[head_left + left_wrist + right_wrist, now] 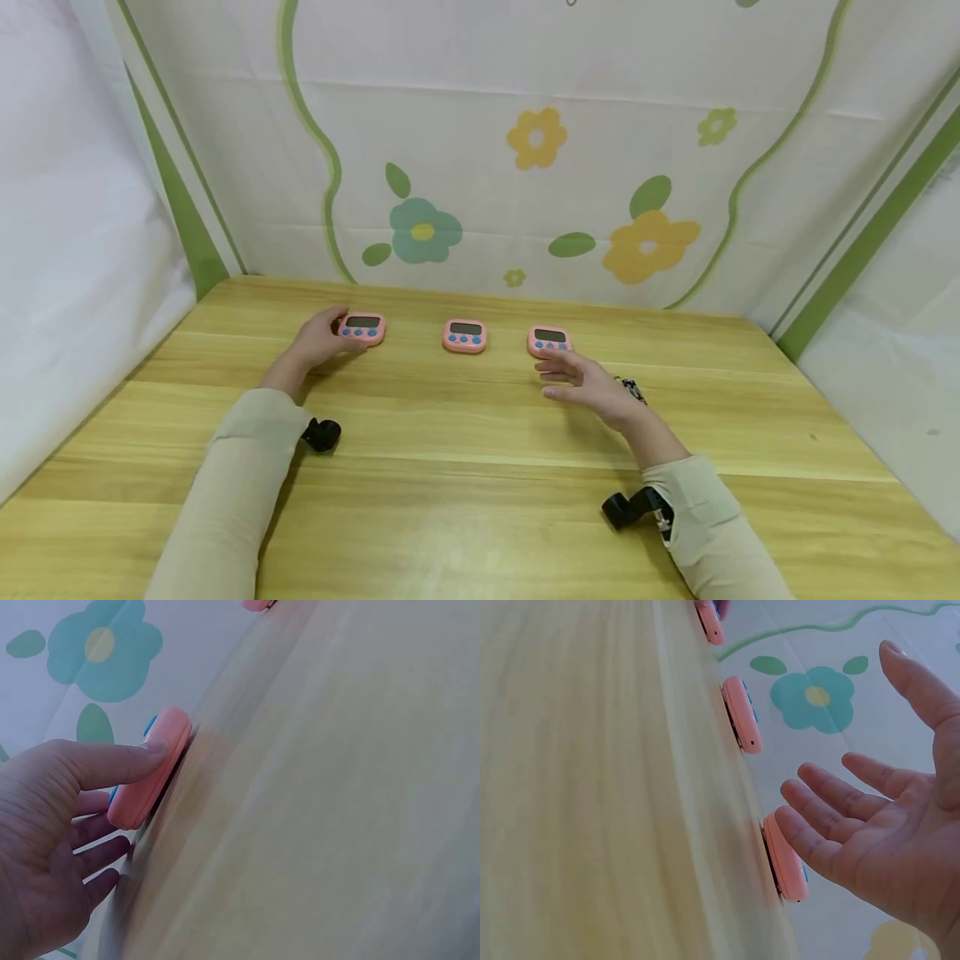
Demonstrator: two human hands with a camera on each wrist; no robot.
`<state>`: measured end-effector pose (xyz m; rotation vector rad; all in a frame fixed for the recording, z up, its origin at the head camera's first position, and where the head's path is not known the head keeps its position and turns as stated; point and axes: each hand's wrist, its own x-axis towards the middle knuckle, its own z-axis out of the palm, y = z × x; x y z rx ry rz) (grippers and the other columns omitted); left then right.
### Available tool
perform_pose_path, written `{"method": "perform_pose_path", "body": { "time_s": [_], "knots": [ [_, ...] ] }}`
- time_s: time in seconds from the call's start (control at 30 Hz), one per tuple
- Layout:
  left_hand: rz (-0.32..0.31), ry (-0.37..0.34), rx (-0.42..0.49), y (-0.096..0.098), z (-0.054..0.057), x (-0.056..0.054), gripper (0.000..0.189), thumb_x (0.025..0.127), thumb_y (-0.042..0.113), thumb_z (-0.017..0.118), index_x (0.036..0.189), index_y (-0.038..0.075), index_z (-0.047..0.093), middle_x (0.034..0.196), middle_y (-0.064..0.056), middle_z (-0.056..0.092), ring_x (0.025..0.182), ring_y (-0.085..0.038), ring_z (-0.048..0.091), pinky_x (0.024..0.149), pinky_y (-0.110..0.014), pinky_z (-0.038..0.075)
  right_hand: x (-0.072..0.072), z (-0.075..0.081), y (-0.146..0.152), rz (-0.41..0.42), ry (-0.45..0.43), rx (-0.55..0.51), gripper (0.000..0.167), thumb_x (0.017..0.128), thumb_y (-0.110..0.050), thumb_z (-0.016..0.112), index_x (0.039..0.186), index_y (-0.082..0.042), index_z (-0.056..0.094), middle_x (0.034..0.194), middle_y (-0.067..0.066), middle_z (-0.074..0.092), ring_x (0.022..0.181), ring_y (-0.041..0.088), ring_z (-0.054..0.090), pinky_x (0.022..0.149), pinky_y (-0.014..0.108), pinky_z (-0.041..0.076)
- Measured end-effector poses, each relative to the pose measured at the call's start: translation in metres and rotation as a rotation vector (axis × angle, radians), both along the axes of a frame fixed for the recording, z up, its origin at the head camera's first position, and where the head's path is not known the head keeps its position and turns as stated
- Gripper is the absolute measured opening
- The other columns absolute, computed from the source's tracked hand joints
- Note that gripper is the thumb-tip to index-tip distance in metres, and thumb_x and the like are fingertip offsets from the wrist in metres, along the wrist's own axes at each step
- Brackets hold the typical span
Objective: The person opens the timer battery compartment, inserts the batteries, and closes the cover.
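Observation:
Three pink digital kitchen timers with dark screens and blue buttons stand in a row across the table. Around the left timer curl the thumb and fingers of my left hand; in the left wrist view the thumb lies along the side of that timer, the other fingers behind it. The middle timer sits apart from both hands. My right hand, fingers spread and fairly straight, is by the near edge of the right timer. In the right wrist view, its fingertips overlap that timer; contact is unclear.
The wooden table meets a white curtain with printed flowers at its far edge, and white cloth hangs on both sides. Black wrist cameras jut from the sleeves. A small dark object shows behind the right wrist.

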<state>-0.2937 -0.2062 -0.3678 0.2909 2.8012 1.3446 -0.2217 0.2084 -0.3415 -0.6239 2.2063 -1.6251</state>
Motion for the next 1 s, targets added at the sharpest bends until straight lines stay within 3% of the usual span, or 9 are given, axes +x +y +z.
{"method": "perform_pose_path", "body": {
  "time_s": [0.23,0.47,0.67,1.0],
  "knots": [
    [-0.012,0.045,-0.065,-0.001,-0.003,-0.002,0.076,0.072,0.02,0.07,0.128,-0.012,0.029,0.123,-0.03,0.032,0.107,-0.039,0.033,0.09,-0.049,0.031,-0.001,-0.003,-0.005,0.018,-0.028,-0.023,0.067,0.08,-0.015,0.062,0.135,-0.003,0.025,0.127,0.025,0.033,0.115,0.036,0.033,0.089,0.036,0.039],
    [0.007,0.056,-0.073,0.001,-0.003,-0.002,0.07,0.07,0.023,0.072,0.122,-0.009,0.039,0.116,-0.026,0.041,0.102,-0.036,0.038,0.087,-0.047,0.034,0.0,-0.003,-0.006,0.025,-0.03,-0.017,0.068,0.08,-0.018,0.063,0.135,-0.003,0.025,0.127,0.025,0.034,0.114,0.036,0.033,0.088,0.035,0.04],
    [0.034,0.039,-0.024,0.004,-0.003,0.002,0.068,0.07,0.023,0.072,0.121,-0.008,0.039,0.112,-0.024,0.046,0.097,-0.033,0.043,0.084,-0.043,0.037,0.001,-0.003,-0.005,0.026,-0.037,-0.01,0.069,0.079,-0.02,0.063,0.134,-0.002,0.025,0.127,0.024,0.034,0.114,0.036,0.034,0.089,0.036,0.039],
    [0.033,0.01,0.075,0.02,0.008,0.012,0.071,0.07,0.029,0.072,0.125,-0.001,0.039,0.117,-0.018,0.045,0.105,-0.032,0.04,0.084,-0.044,0.038,0.002,-0.003,-0.005,0.026,-0.042,-0.009,0.068,0.08,-0.019,0.062,0.134,-0.001,0.024,0.127,0.024,0.034,0.114,0.036,0.034,0.088,0.035,0.04]
  ]
}}
